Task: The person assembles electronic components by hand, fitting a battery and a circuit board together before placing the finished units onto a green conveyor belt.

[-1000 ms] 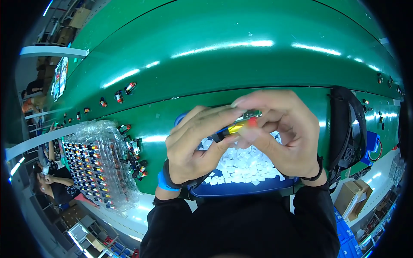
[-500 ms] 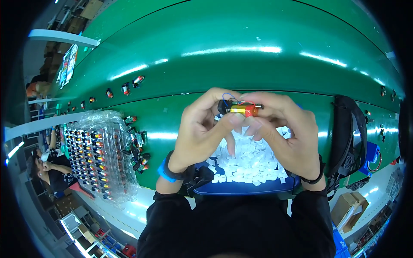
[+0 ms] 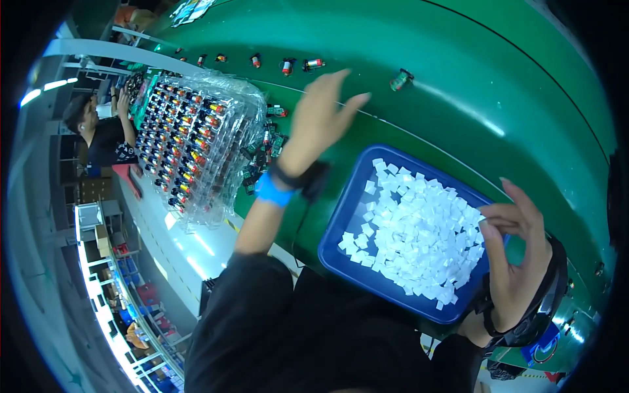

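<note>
My left hand (image 3: 324,118) is open above the green table, thumb and fingers apart, with nothing in it. To its right, a small assembly (image 3: 401,80) with a green circuit board and a black end lies alone on the table. My right hand (image 3: 521,255) hovers at the right side of a blue tray (image 3: 334,245), thumb and fingertips pinched together; what is between them is too small to make out. Small white squares (image 3: 419,229) fill much of the tray in a loose heap. A blue band (image 3: 272,190) circles my left wrist.
Clear plastic trays (image 3: 229,131) with rows of red, yellow and black battery assemblies (image 3: 177,137) are stacked at left. Loose circuit boards (image 3: 262,154) lie beside them. Several assemblies (image 3: 287,67) sit in a row farther back. Another person (image 3: 105,134) is at the far left.
My hands have parted, left hand going left and right hand to the tray's right side. The battery assembly they held is out of them; a similar one now lies beyond the tray. The view has turned.
</note>
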### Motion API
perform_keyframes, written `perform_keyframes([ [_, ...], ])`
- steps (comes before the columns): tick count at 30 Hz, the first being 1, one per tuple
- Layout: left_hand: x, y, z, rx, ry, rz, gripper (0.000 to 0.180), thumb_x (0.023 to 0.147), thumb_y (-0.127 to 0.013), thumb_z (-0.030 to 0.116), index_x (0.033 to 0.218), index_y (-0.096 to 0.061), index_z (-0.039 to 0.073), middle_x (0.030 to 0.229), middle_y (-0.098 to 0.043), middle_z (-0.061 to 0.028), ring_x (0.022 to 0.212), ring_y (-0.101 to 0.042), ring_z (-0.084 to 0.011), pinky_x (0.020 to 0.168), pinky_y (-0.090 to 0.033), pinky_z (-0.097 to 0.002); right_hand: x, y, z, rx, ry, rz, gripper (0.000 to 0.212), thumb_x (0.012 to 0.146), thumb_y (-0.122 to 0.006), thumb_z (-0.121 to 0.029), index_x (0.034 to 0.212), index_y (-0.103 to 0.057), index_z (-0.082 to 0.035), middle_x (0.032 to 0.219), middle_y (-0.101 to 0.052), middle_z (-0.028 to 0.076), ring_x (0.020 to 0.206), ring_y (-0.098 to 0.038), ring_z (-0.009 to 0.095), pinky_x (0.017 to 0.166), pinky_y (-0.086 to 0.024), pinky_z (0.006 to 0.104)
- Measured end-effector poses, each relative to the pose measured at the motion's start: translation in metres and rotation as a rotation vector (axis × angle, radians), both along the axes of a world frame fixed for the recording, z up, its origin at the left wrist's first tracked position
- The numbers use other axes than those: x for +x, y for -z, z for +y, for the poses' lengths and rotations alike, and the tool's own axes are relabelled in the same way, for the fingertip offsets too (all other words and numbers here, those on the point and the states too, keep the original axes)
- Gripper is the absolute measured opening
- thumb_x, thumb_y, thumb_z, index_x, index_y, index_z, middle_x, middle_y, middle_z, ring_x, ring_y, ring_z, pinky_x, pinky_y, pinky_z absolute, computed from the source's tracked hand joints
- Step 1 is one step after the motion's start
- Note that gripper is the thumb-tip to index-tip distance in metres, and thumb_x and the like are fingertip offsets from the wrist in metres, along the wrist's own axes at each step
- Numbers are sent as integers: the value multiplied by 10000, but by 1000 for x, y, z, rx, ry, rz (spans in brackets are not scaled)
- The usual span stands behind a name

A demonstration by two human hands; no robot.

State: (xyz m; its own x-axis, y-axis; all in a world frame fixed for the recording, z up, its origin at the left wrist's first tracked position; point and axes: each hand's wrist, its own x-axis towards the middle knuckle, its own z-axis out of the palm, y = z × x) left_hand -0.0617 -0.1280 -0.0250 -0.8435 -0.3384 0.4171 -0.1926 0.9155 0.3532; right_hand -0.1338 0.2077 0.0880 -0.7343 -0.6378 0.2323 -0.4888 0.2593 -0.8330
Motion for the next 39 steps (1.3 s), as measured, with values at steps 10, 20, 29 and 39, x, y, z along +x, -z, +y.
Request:
perform_keyframes([
  [10,180,2,24,-85,-641,-498,589,861,-738,291,1382,-491,170,1180,-514,-244,1016,-587,-412,816,-505,-481,-14,5,1,146,-49,100,452,788,-779,-25,1220,-648,-30,917,-722,120,774,-708,193,689,-557,295],
  [20,139,-13,47,472,-206,-241,676,789,-718,-63,1388,-462,119,1241,-493,-186,987,-633,-233,768,-556,-340,-14,12,-2,181,-88,119,458,776,-786,-23,1213,-649,-27,921,-720,121,786,-704,197,698,-551,294],
  [29,81,-72,75,1343,51,143,710,776,-772,-50,1388,-419,30,1355,-456,-133,1095,-605,-196,779,-575,-274,-1,8,-14,55,-180,-62,442,752,-815,-53,1160,-649,-28,945,-721,124,821,-713,208,702,-541,291],
  [39,-21,-73,142,1190,757,269,686,782,-807,24,1347,-420,7,1341,-469,-182,1183,-562,-261,809,-613,-302,0,0,-10,-113,33,-458,375,793,-805,-60,1119,-626,-15,955,-729,99,841,-720,196,657,-554,268],
])
